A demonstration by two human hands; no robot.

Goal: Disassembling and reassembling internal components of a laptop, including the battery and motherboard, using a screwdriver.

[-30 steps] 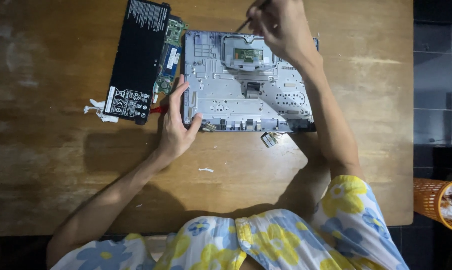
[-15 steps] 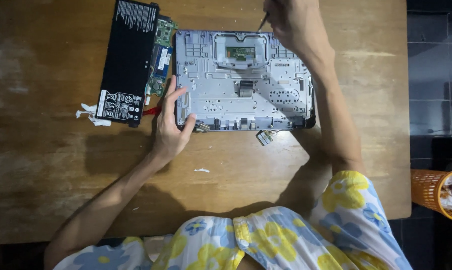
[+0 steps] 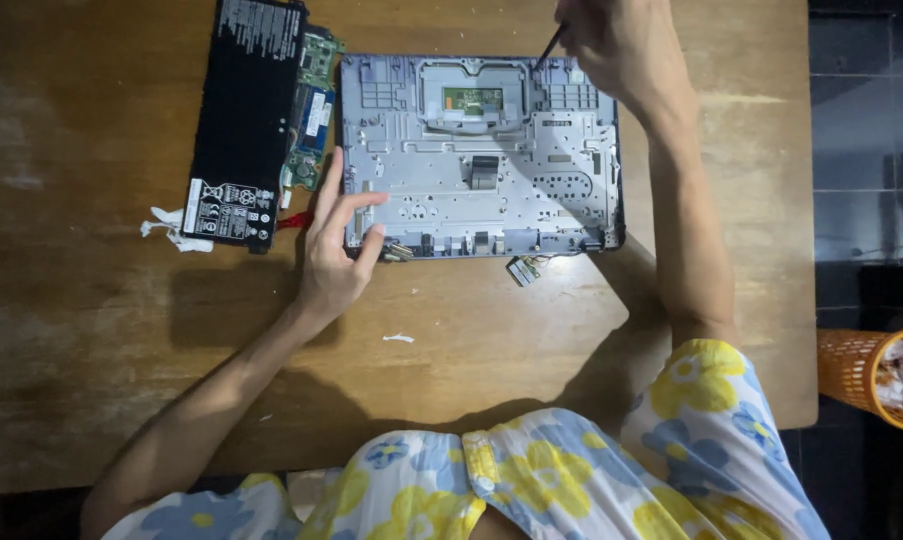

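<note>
An opened grey laptop chassis [image 3: 482,160] lies bottom-up on a wooden table [image 3: 122,330]. My left hand [image 3: 334,250] rests flat on its near left corner, fingers spread, holding nothing. My right hand [image 3: 622,45] is at the far right edge of the chassis, closed around a thin dark tool [image 3: 550,47] whose tip points down onto the chassis. The top of that hand is cut off by the frame.
A long black battery pack [image 3: 244,120] and a green circuit board [image 3: 312,110] lie left of the chassis. White paper scraps [image 3: 172,228] and a small loose part [image 3: 523,268] sit on the wood. An orange basket [image 3: 872,378] stands on the floor at right.
The view has shifted, so everything sits lower in the frame. My right hand has moved with the tool toward the chassis's far right corner. The left hand stays on the near left corner.
</note>
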